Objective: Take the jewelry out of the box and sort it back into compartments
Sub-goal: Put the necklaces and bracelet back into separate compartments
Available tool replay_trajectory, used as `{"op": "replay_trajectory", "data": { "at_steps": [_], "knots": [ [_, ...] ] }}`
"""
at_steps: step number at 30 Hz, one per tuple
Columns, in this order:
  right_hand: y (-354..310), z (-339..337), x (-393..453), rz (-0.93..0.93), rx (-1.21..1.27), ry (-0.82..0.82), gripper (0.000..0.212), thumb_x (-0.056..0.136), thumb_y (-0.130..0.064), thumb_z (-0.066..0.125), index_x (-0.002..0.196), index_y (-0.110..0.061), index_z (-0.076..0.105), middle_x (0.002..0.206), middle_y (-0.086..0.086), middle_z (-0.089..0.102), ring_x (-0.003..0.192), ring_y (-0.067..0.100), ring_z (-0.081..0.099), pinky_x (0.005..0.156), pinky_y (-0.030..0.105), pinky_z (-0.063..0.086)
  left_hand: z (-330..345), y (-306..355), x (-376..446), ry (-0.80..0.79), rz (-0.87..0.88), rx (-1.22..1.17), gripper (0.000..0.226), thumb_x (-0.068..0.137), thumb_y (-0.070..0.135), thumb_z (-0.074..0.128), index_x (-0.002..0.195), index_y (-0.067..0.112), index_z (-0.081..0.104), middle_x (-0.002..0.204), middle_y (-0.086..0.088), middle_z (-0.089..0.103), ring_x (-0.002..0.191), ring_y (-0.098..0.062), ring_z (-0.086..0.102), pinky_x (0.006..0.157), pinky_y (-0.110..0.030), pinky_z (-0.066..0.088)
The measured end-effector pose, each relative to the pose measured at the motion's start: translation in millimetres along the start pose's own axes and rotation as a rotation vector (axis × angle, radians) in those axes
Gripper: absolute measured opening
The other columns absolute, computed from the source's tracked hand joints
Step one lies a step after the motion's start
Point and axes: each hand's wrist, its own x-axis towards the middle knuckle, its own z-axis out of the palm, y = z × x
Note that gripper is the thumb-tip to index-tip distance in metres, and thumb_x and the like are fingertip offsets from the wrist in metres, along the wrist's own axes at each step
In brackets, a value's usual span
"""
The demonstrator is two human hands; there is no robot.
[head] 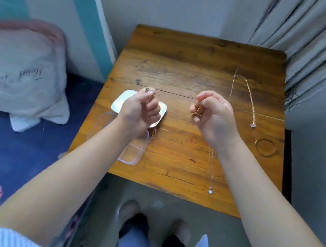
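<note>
Two hands up over the wooden table [186,64], both busy. Going left to right: the clear box [130,156] sits under the left forearm, its white lid [123,99] just past it at about 12 o'clock. The left hand [138,112] is curled, pinching something small and dark at the fingertips, can't tell what. The right hand [212,117] pinches a bunched gold piece [198,108] with a ring hanging below. A thin necklace [211,171] lies under the right wrist, running 12 to 6. Further right, a gold chain [250,97] and a bangle [265,147]. The box is at 8 o'clock from the right hand, so the left is nearer.
</note>
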Motion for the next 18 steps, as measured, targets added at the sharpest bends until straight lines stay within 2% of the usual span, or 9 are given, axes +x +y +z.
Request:
{"op": "replay_trajectory", "data": {
  "at_steps": [3, 6, 8, 13, 18],
  "knots": [
    [20.6, 35.2, 1.5, 0.064, -0.009, -0.016, 0.038, 0.082, 0.011, 0.027, 0.059, -0.011, 0.049, 0.035, -0.009, 0.051, 0.037, 0.007, 0.050, 0.036, 0.012, 0.029, -38.2, 20.4, -20.9, -0.020, 0.001, 0.034, 0.037, 0.093, 0.007, 0.024, 0.060, 0.017, 0.038, 0.032, 0.009, 0.034, 0.031, -0.006, 0.028, 0.037, -0.015, 0.016],
    [40.6, 66.2, 7.0, 0.117, -0.009, -0.024, 0.039, 0.081, 0.012, 0.027, 0.059, -0.011, 0.050, 0.034, -0.010, 0.050, 0.034, 0.007, 0.047, 0.036, 0.012, 0.026, -73.0, 41.9, -27.1, -0.085, -0.015, 0.121, 0.043, 0.085, 0.008, 0.025, 0.050, 0.018, 0.048, 0.032, 0.010, 0.036, 0.031, -0.005, 0.030, 0.037, -0.016, 0.018],
    [54.4, 83.4, 10.7, 0.145, -0.007, 0.002, 0.040, 0.080, 0.011, 0.028, 0.057, -0.011, 0.050, 0.036, -0.010, 0.049, 0.034, 0.008, 0.046, 0.034, 0.010, 0.026, -90.6, 52.9, -26.2, -0.119, -0.043, 0.174, 0.037, 0.074, 0.009, 0.030, 0.045, 0.019, 0.051, 0.033, 0.010, 0.036, 0.032, -0.005, 0.030, 0.039, -0.018, 0.016],
    [86.0, 115.1, 20.6, 0.169, -0.031, 0.207, 0.039, 0.080, 0.010, 0.030, 0.055, -0.012, 0.051, 0.054, 0.003, 0.042, 0.032, 0.007, 0.044, 0.031, 0.008, 0.024, -131.2, 72.9, -11.3, -0.192, -0.122, 0.238, 0.031, 0.065, 0.008, 0.029, 0.043, 0.018, 0.049, 0.033, 0.009, 0.034, 0.032, -0.006, 0.028, 0.040, -0.018, 0.014],
    [106.3, 138.7, 40.3, 0.105, -0.006, 0.374, 0.035, 0.081, 0.009, 0.031, 0.057, -0.010, 0.048, 0.058, 0.005, 0.040, 0.030, 0.006, 0.043, 0.031, 0.008, 0.021, -170.7, 93.5, 6.6, -0.220, -0.158, 0.197, 0.031, 0.063, 0.008, 0.027, 0.041, 0.017, 0.047, 0.031, 0.009, 0.034, 0.031, -0.006, 0.028, 0.036, -0.015, 0.020]
  ]
}}
